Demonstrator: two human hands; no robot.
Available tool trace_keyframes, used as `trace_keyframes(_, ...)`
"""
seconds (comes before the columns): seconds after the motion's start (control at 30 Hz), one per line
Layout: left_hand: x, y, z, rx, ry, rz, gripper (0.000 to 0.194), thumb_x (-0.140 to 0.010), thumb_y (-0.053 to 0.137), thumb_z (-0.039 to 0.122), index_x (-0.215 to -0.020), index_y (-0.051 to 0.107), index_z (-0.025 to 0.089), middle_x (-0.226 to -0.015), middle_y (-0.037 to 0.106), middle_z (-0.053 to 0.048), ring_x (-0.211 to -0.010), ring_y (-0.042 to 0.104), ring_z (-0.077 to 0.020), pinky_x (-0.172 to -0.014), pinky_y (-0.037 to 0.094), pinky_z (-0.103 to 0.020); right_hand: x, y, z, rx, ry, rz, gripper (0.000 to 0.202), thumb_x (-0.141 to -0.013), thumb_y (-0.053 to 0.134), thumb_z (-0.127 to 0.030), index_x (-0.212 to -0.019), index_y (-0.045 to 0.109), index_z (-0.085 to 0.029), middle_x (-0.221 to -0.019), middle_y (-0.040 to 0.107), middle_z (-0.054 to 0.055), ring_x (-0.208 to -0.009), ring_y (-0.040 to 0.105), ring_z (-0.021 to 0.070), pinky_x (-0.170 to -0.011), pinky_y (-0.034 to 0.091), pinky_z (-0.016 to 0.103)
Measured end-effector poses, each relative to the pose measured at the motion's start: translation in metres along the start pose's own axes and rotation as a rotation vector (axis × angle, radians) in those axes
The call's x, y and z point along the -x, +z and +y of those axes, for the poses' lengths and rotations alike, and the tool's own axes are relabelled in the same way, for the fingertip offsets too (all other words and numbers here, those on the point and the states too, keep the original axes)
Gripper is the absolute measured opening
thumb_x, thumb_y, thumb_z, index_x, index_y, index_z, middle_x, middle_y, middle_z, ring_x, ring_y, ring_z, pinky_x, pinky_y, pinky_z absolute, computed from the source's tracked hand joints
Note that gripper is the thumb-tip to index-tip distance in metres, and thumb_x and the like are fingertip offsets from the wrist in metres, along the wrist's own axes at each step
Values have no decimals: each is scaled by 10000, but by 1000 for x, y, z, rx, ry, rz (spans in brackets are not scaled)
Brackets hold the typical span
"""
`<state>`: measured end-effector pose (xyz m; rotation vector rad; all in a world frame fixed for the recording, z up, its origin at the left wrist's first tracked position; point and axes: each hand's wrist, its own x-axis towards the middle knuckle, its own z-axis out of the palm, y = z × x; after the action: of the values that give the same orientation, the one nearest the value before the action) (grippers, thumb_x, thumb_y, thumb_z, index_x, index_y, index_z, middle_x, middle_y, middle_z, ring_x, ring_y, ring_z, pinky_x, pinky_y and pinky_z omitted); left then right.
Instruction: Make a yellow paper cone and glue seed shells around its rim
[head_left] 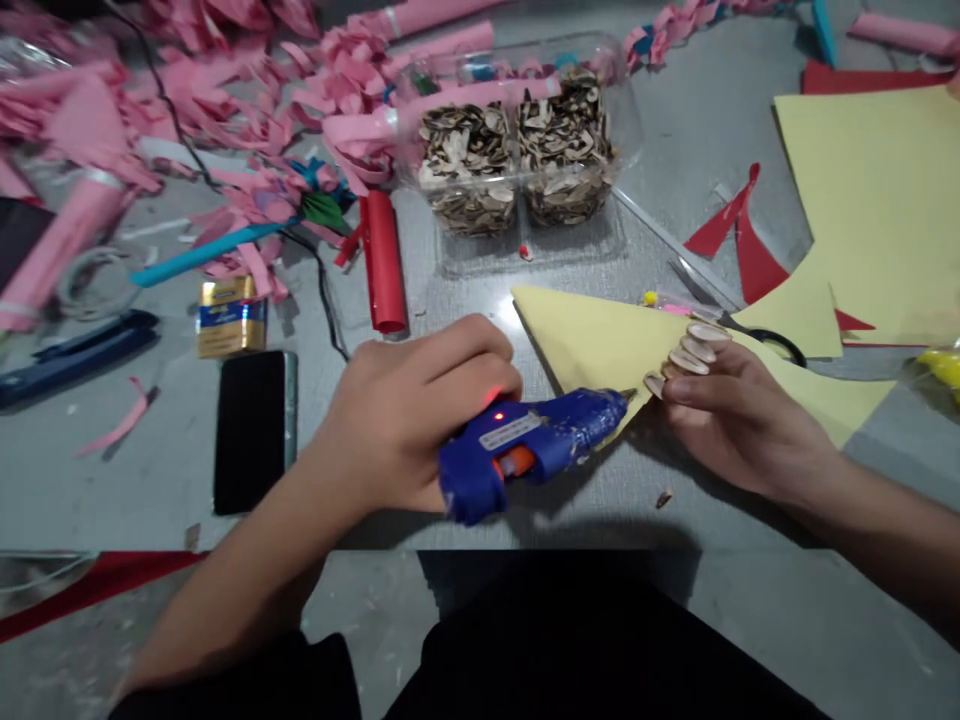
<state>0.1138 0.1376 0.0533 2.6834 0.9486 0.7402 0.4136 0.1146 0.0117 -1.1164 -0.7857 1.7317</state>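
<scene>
My left hand is wrapped round a blue hot glue gun, whose red light is lit. Its nozzle points right and reaches close to a short row of sunflower seed shells; whether it touches them I cannot tell. My right hand pinches that overlapping row between thumb and fingers; what joins the shells is hidden. Beneath both hands lies a cut piece of yellow paper. Behind it, a clear plastic container holds heaps of loose shells in two compartments.
Pink paper scraps cover the back left. A phone, a gold and blue box, a stapler and a red roll lie left. Black-handled scissors, red scraps and yellow sheets lie right.
</scene>
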Motion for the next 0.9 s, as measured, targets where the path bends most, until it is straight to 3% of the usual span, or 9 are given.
trace_keyframes(0.13,0,6,-4,59,-14,-1,326,-1102,545,554,-1105,707,271,-1102,769,-71,-790,717,-192,-566,419,-337,-6,0,1,8,7,5,291,-753,981,-303,-1019,866,-279,-998,869,22,-922,812,217,-947,675,362)
trace_keyframes(0.23,0,9,-5,94,-16,22,333,-1097,546,558,-1096,705,265,-1107,763,-78,-794,709,-192,-558,415,-338,-8,0,0,-7,24,27,273,-715,1009,-292,-922,832,-279,-959,855,7,-868,789,182,-851,664,308)
trace_keyframes(0.37,-2,9,-6,107,21,36,400,-1106,506,597,-1019,652,235,-1058,736,-84,-788,679,-183,-559,426,-315,-8,-2,-2,-3,51,32,249,-722,992,-260,-882,807,-309,-966,853,22,-922,794,231,-869,668,365)
trace_keyframes(0.6,-3,8,-6,89,37,8,252,-1075,536,462,-974,578,235,-1024,701,-81,-807,684,-189,-534,406,-320,-8,-4,3,10,36,-3,237,-760,968,-282,-955,834,-303,-1016,853,43,-995,802,272,-1026,646,449)
trace_keyframes(0.9,3,5,-8,28,14,-28,169,-1046,574,419,-986,529,268,-1046,704,-52,-725,672,-187,-535,353,-361,-7,1,1,-19,29,-59,228,-743,957,-282,-951,864,-292,-947,836,31,-869,764,237,-906,672,388)
